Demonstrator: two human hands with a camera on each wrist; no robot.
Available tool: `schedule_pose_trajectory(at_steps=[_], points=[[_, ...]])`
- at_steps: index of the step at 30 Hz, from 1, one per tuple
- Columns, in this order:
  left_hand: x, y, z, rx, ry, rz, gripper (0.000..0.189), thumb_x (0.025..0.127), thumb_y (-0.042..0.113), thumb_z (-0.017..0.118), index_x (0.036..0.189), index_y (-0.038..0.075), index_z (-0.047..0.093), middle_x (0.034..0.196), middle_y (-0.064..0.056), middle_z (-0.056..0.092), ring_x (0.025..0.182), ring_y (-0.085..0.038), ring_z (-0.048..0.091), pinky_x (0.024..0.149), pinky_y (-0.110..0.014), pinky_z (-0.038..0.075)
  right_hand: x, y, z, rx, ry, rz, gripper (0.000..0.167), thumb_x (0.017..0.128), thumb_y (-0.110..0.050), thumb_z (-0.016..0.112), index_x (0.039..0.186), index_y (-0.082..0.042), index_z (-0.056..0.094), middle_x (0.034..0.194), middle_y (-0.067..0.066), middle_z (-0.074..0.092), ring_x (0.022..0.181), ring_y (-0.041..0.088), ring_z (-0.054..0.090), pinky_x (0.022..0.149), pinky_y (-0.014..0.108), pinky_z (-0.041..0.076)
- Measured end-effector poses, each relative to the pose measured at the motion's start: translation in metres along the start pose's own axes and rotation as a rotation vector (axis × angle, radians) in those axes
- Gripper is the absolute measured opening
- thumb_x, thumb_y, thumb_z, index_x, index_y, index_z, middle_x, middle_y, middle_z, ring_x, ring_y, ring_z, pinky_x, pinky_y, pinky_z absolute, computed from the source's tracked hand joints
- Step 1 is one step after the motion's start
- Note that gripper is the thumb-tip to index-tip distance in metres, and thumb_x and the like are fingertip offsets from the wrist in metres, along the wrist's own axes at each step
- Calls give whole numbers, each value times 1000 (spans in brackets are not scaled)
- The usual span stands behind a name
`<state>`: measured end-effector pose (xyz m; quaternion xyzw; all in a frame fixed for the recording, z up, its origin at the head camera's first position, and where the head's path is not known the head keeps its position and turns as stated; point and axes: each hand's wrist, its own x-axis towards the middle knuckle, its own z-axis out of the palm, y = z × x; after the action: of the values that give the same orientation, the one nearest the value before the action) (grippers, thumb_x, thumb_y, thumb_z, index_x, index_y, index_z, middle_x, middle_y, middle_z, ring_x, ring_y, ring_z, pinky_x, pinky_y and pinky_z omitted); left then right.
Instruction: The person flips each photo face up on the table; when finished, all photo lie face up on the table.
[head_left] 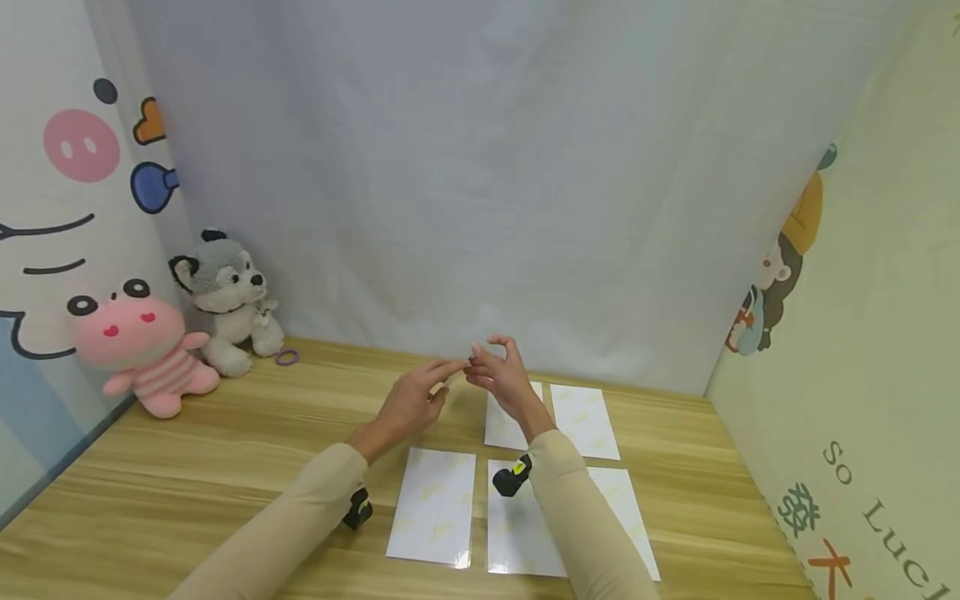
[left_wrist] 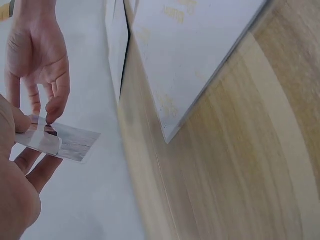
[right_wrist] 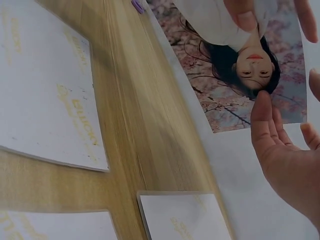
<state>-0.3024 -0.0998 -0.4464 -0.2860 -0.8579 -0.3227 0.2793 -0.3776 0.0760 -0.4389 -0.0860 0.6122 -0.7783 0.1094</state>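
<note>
A glossy photo print (right_wrist: 200,85) of a person in front of pink blossoms is held up between both hands above the far part of the table. My left hand (head_left: 408,406) pinches it, thumb on its face and fingers beneath, as the left wrist view shows. My right hand (head_left: 504,379) holds its edge, with one fingertip on the print and other fingers curled nearby. From the head view the print is barely visible, almost edge-on. Several white sheets with faint yellow lettering lie below, among them a front left sheet (head_left: 432,507) and a back right sheet (head_left: 585,421).
At the table's left back sit a pink plush toy (head_left: 153,354) and a grey husky plush (head_left: 232,300). Beside them lies a purple ring (head_left: 287,357). A pale curtain (head_left: 480,183) hangs behind the wooden table (head_left: 300,433); a printed wall (head_left: 847,333) stands at right.
</note>
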Motion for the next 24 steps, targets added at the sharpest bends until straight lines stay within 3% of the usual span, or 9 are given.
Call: schedule_pose_trajectory(at_steps=[6, 11, 18, 24], points=[[0, 1, 1, -14, 46, -18, 51, 83, -14, 65, 129, 8, 66, 117, -13, 71, 74, -22, 65, 62, -35, 53, -2, -1, 2, -24, 17, -5, 40, 102, -17, 58, 130, -6, 32, 91, 3, 61, 76, 13, 66, 70, 26, 56], [1, 1, 2, -64, 76, -55, 48, 86, -13, 64, 128, 9, 67, 116, -15, 71, 87, -30, 71, 66, -39, 56, -5, -4, 0, -91, 14, -1, 50, 102, -23, 57, 140, -3, 31, 97, 2, 59, 82, 13, 63, 72, 26, 53], [0, -2, 5, -127, 132, -90, 39, 89, -11, 64, 125, 2, 68, 114, -19, 72, 95, -33, 72, 69, -39, 57, -5, -6, -7, -197, 56, -8, 42, 102, -18, 56, 137, 4, 49, 106, 6, 58, 88, 14, 55, 64, 21, 44], [2, -1, 4, -203, 164, -158, 43, 89, -14, 58, 128, 2, 66, 118, -21, 70, 92, -31, 69, 64, -30, 50, -8, -3, -10, -285, 94, -9, 40, 100, -17, 59, 136, 0, 57, 124, 14, 61, 111, 25, 54, 81, 33, 45]])
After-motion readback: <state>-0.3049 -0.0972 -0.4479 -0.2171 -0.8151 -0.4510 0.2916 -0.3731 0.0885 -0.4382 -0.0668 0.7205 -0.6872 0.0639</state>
